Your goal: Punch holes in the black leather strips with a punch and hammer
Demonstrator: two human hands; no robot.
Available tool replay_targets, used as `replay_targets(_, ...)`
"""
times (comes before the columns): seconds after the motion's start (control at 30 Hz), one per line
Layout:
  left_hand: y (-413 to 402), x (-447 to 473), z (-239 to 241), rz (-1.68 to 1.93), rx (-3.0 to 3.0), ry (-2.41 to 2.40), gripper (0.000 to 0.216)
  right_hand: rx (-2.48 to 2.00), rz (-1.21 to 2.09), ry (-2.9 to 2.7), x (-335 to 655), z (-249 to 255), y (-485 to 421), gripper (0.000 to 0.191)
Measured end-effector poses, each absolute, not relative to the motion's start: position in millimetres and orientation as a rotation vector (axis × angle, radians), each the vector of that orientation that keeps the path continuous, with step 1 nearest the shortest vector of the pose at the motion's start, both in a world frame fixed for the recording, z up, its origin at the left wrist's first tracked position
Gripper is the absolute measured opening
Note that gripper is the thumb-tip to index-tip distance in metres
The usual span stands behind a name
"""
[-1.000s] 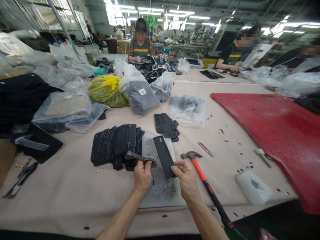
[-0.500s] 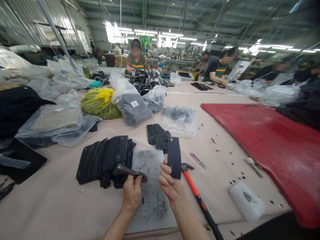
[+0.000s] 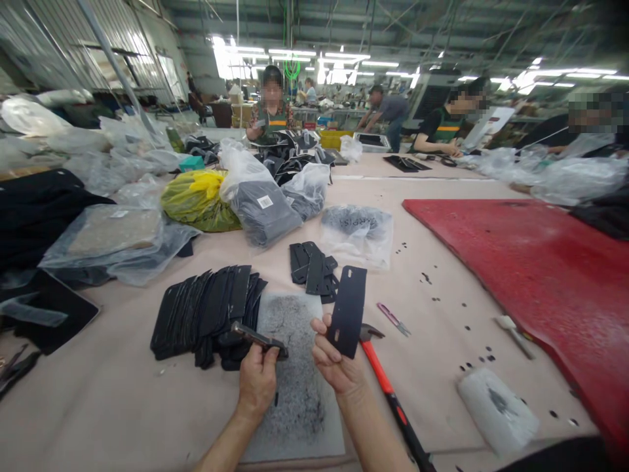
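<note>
My left hand [image 3: 258, 380] is closed round a dark metal hand tool [image 3: 260, 338], perhaps a punch, lying sideways over the edge of a scuffed, speckled board [image 3: 297, 406]. Upright in the fingers of my right hand [image 3: 337, 360] is a black flat panel [image 3: 348, 311] with a small slot near its top and another near its bottom. A fanned stack of similar black panels [image 3: 201, 314] lies left of the board. Several more loose panels [image 3: 312, 269] are beyond it. Right of my right hand, a claw hammer [image 3: 381, 367] with a red and black handle rests on the table.
Pink-handled thread snips [image 3: 393, 318] and a white block [image 3: 498, 410] lie to the right. A red sheet [image 3: 521, 262] covers the right side, with a small mallet [image 3: 514, 334] by its edge. Filled plastic bags [image 3: 263, 210] stand at the back left. Co-workers [image 3: 272, 108] are across the table.
The panel in my right hand has tilted, its top leaning right, and its lower slot now shows clearly. My left hand with the metal tool has barely moved. The view has shifted slightly.
</note>
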State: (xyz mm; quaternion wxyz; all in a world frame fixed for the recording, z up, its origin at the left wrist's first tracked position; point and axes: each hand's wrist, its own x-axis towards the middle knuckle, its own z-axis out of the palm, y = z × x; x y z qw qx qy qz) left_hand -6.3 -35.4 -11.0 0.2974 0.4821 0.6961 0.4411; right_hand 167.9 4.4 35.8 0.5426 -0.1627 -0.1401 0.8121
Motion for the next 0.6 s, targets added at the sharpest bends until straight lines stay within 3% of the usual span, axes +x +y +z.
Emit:
replay_targets(0.2, -35.7, -4.0, -17.6, 1.225, 1.27, 1.786, 0.02, -1.292, 1.353, -0.808, 176.0, 26.0, 71.8, 0.031)
replay_targets(0.47, -39.3, 1.5, -9.1, 1.214, 1.268, 1.8, 0.016, -1.734, 0.948, -1.227, 181.0, 13.9, 119.2, 0.018)
replay_targets(0.6, -39.5, 1.5, -3.0, 1.255, 1.251, 1.762, 0.016, -1.743, 0.856, -1.513, 164.2, 7.8, 94.4, 0.028)
